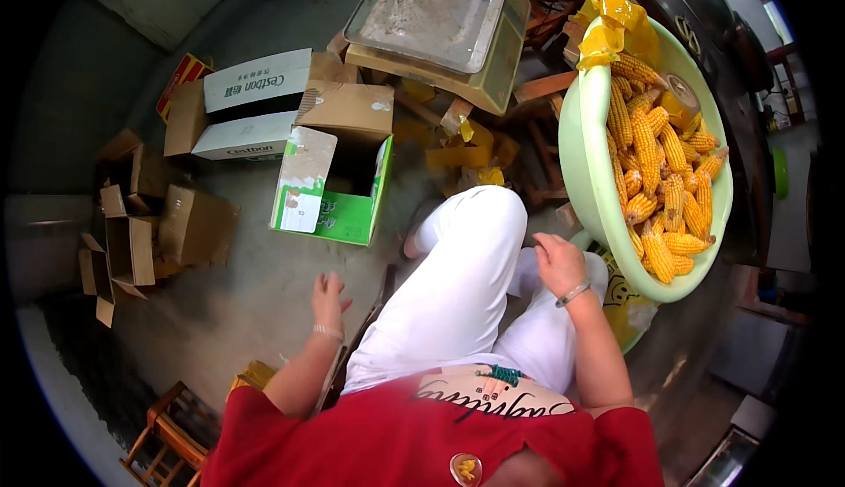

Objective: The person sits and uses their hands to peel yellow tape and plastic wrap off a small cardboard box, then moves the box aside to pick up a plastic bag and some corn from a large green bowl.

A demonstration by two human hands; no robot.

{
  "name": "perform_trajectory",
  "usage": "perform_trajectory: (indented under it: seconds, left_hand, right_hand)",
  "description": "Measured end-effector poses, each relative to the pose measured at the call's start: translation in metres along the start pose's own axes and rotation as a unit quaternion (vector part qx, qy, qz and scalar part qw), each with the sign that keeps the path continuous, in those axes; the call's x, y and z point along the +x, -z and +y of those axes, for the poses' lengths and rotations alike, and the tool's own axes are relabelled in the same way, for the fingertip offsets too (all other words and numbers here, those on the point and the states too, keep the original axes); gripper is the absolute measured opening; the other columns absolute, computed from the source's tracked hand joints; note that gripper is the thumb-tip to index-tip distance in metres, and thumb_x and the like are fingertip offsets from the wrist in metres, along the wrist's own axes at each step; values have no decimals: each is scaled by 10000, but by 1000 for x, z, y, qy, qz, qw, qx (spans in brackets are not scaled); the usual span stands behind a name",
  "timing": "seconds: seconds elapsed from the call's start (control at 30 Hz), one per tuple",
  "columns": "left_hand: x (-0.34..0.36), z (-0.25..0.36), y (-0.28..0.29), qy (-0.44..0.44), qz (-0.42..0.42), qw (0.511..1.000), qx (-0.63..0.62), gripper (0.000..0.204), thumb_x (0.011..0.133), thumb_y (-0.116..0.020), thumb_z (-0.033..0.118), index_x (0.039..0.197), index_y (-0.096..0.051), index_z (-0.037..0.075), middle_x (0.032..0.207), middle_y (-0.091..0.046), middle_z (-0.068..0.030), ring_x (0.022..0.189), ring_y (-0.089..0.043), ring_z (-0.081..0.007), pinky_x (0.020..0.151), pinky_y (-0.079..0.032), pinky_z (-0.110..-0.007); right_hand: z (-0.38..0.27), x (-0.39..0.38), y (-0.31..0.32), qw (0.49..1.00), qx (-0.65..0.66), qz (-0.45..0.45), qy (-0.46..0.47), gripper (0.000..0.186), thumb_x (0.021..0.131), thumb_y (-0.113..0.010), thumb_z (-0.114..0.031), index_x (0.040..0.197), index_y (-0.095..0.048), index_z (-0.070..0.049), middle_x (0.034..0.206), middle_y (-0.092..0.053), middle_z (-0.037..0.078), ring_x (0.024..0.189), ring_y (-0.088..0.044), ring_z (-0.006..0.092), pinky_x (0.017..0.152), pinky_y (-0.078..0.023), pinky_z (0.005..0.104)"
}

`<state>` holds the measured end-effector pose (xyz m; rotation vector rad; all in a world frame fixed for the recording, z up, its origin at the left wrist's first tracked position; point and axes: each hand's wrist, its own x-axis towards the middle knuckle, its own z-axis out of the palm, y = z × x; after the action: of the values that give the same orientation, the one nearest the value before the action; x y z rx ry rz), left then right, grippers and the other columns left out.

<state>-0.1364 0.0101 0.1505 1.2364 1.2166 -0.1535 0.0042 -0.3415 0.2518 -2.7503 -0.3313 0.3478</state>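
My left hand (328,302) hangs in the air left of my white-trousered legs, its fingers apart and nothing in it. Over my right thigh is my right hand (560,264), a bangle at its wrist, the fingers loosely bent and no object showing in them. Close to it on the right stands a pale green tub (587,139) heaped with yellow corn cobs (672,201). A roll of packing tape (679,98) lies on the cobs, and crumpled yellow tape (616,29) sticks to the tub's far rim. Ahead on the floor, a green-and-white cardboard box (352,214) has its top flaps open.
A metal tray (431,12) tops a beige box-shaped stand (493,65) at the far middle. Left of it lies an open white carton (255,82). More brown cartons (198,223) are at the left. A wooden chair (176,425) is at lower left; wooden stools stand behind the tub.
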Motion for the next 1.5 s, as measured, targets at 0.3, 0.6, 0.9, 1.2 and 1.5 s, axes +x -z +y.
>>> perform_trajectory:
  seconds: [0.3, 0.6, 0.9, 1.2, 1.5]
  left_hand:
    - [83, 61, -47, 36, 9, 998, -51, 204, 772, -609, 169, 896, -558, 15, 808, -604, -110, 639, -589, -219, 535, -474, -337]
    - [93, 43, -47, 23, -43, 998, -41, 218, 756, -573, 50, 963, -511, 22, 826, -596, -107, 615, -607, -215, 451, -495, -293]
    - [81, 51, -48, -326, 157, 913, 190, 698, 679, -710, 209, 1245, -347, 21, 1230, -440, -176, 1131, -436, -294, 903, -348, -501]
    - [71, 111, -50, -450, 147, 655, 588, 738, 663, -681, 224, 1298, -337, 70, 1337, -358, -158, 1233, -339, -319, 985, -286, -451]
    - [153, 130, 9, -434, 75, 898, -4, 527, 747, -624, 221, 1193, -445, 5, 1085, -558, -218, 988, -542, -368, 868, -416, -408]
  right_hand:
    - [-19, -10, 22, 999, 6, 31, 42, 185, 796, -530, -140, 964, -593, -94, 859, -610, 114, 741, -585, 316, 657, -474, 401]
    - [-13, -8, 19, 996, -26, -52, 62, 205, 795, -531, -160, 981, -593, -102, 856, -612, 109, 755, -586, 309, 660, -470, 402]
    - [-11, -7, 28, 998, -32, -10, 52, 202, 795, -536, -151, 982, -591, -99, 871, -614, 113, 760, -588, 308, 663, -471, 405]
    - [-26, -5, 21, 997, -10, 2, 80, 206, 787, -543, -142, 985, -589, -108, 862, -610, 99, 751, -586, 302, 653, -471, 393]
    - [-19, -7, 23, 997, -1, 18, 78, 198, 805, -520, -150, 985, -587, -103, 865, -608, 95, 755, -586, 294, 651, -465, 393]
